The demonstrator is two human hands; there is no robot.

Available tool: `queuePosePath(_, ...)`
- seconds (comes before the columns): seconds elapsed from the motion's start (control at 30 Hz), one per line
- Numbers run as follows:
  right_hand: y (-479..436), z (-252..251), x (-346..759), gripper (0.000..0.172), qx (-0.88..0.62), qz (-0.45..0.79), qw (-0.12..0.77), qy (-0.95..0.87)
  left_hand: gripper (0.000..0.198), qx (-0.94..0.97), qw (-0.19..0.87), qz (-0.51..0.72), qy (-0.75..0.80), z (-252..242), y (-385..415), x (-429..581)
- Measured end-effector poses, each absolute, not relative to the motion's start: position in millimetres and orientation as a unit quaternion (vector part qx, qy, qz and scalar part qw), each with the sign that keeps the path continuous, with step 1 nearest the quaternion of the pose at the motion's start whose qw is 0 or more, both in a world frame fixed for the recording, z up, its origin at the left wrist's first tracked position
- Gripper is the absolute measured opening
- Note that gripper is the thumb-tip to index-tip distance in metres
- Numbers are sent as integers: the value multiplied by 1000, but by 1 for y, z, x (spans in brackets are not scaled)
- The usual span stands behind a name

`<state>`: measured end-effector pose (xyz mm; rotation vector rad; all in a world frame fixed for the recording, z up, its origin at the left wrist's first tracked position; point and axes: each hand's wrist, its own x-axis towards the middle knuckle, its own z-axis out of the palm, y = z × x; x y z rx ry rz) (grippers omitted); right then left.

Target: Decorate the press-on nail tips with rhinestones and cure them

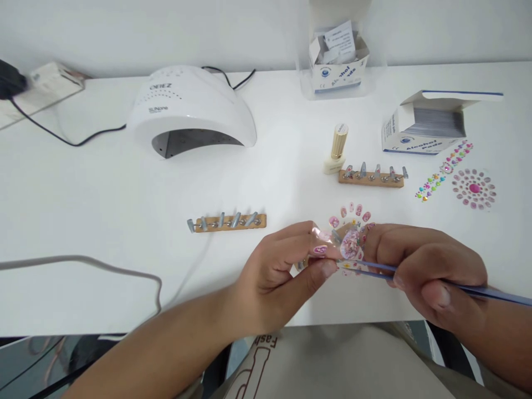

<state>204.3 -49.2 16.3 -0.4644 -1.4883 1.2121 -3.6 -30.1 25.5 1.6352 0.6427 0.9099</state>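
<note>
My left hand (286, 271) is closed, thumb against fingers, on a shiny clear film (326, 237) bearing a pink oval sticker (320, 250). In my right hand (436, 271) is a pair of blue tweezers (376, 269), tips pointing left and meeting the left thumb's tip. Whether the tips grip anything is too small to tell. Between the hands shows a ring of pink nail stickers (351, 244), partly covered by the fingers. A grey nail tip (336, 236) appears beside the film; part of a wooden holder behind the left hand is mostly hidden.
Wooden bars with grey nail tips stand left (230, 222) and right (371, 178), a polish bottle (334, 149) by the latter. Behind are a white nail lamp (191, 111) and alcohol pad boxes (424, 130) (338, 77). More gem stickers (474, 189) lie right; a grey cable (83, 259) runs left.
</note>
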Motion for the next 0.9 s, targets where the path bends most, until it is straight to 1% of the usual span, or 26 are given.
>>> queuePosePath(0.2,-47,17,205,17,-193,527,533,-634,18,696,548,381,266,25,-29,-4)
queuePosePath(0.53,-45,18,204,23,-201,551,538,-606,18,688,562,373,269,24,-30,-4)
queuePosePath(0.73,-44,16,204,28,-204,555,540,-598,19,666,589,374,263,23,-30,-4)
queuePosePath(0.9,-44,15,204,28,-195,549,544,-603,19,667,584,378,267,22,-30,-4)
